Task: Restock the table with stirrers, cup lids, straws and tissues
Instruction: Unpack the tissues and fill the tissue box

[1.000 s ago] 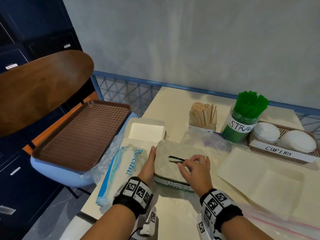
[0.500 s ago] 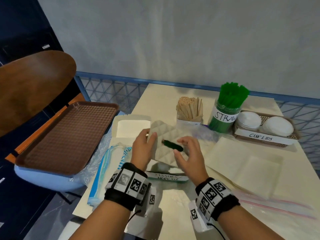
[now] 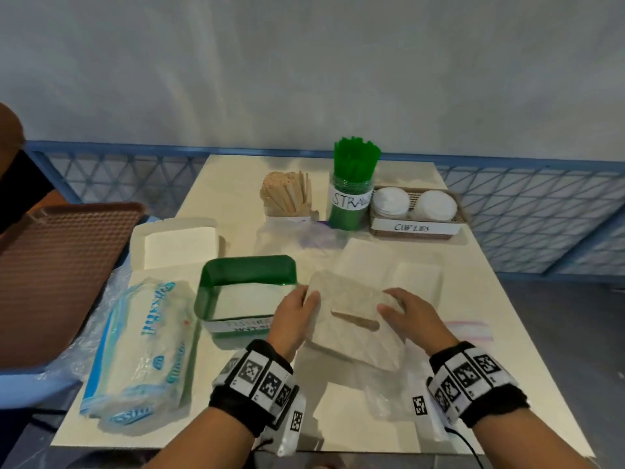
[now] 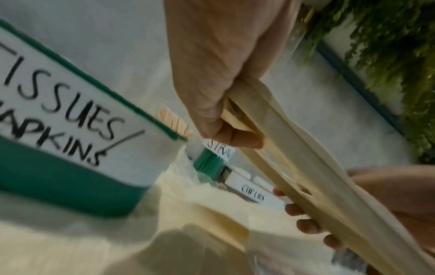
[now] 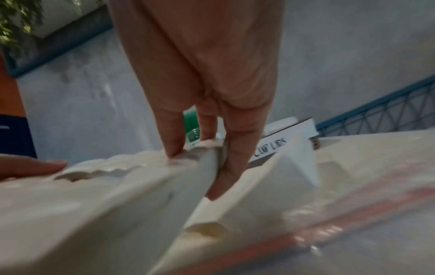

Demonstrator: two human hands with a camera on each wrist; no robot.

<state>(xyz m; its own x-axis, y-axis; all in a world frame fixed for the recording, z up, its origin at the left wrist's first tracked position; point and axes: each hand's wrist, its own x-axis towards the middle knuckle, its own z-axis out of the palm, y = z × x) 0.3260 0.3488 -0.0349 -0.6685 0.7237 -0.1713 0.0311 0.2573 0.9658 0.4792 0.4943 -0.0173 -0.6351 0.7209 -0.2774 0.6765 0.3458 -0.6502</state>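
Note:
Both hands hold a beige tissue-box lid (image 3: 351, 318) with a slot in it, lifted off and tilted to the right of the green tissue box (image 3: 248, 292). My left hand (image 3: 297, 313) grips its left edge (image 4: 242, 115); my right hand (image 3: 402, 314) pinches the right edge (image 5: 207, 163). The box stands open, labelled "tissues/napkins" (image 4: 58, 119), with white inside. A blue-printed tissue pack (image 3: 142, 353) lies left of the box. Wooden stirrers (image 3: 287, 194), green straws (image 3: 353, 184) and a cup-lid basket (image 3: 417, 214) stand at the back.
An open white carton (image 3: 176, 245) sits behind the green box. Flat white packaging (image 3: 392, 272) and clear plastic bags (image 3: 389, 390) cover the table's right and front. A brown tray (image 3: 57, 272) rests on a chair to the left. A blue lattice railing (image 3: 534, 214) runs behind.
The lid has come off the green box and moved right and toward me in both hands. The box now stands uncovered.

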